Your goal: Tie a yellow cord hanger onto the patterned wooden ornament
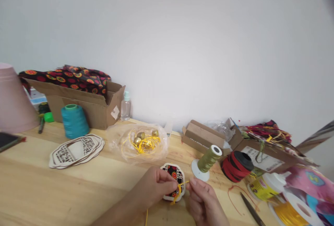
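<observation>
My left hand (153, 188) is closed in a pinch on a yellow cord (179, 192), just over a small wooden-framed ornament (173, 173) backed with dark floral fabric. My right hand (205, 200) pinches the other stretch of the cord between thumb and finger, at the ornament's right side. Looped or knotted cord hangs between the two hands, and a loose strand drops below my left wrist. My fingers hide part of the ornament, which appears to lie on the wooden table (101, 191).
Behind are a plastic bag (114, 140) with bells and yellow cord, and an olive thread spool (206, 160). Wooden cutouts (62, 154), a teal thread cone (74, 121) and a fabric-filled box (96, 109) stand left. Scissors (250, 207), a glue bottle (266, 186) and a yellow spool (292, 214) lie right.
</observation>
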Demonstrator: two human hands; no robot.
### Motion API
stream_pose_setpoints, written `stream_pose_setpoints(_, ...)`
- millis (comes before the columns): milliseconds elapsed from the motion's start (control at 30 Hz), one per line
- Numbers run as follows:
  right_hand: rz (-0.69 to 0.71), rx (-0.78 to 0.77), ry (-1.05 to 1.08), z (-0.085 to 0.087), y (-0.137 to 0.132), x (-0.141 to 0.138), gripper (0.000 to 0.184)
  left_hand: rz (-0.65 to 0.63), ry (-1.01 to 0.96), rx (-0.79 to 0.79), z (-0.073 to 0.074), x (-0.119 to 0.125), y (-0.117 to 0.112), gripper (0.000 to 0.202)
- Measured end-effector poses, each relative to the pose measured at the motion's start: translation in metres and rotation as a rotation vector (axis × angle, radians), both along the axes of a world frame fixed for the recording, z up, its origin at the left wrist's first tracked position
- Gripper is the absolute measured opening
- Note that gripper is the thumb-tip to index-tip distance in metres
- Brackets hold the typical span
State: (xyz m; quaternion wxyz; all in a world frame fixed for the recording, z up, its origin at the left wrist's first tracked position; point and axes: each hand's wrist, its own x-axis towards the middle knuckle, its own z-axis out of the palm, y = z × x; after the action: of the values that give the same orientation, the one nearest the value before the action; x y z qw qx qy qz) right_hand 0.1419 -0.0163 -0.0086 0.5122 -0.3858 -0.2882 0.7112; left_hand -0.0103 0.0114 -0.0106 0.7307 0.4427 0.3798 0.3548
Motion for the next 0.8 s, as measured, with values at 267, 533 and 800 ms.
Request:
stream_pose_setpoints(267,0.032,-0.083,0.089,0.002,0.001,0.0,0.032,0.002,0.048,0.048,0.005,0.0,0.001,0.021)
stream_pose_setpoints(533,0.232,-0.241,0.357,0.004,0.007,0.009,0.018,-0.013,0.055,0.015,0.005,-0.001,0.001,0.03)
stream_pose_setpoints(800,0.185,-0.108,0.341,0.008,0.005,0.006,0.02,0.046,0.06,0.004,0.015,0.001,0.0,0.032)
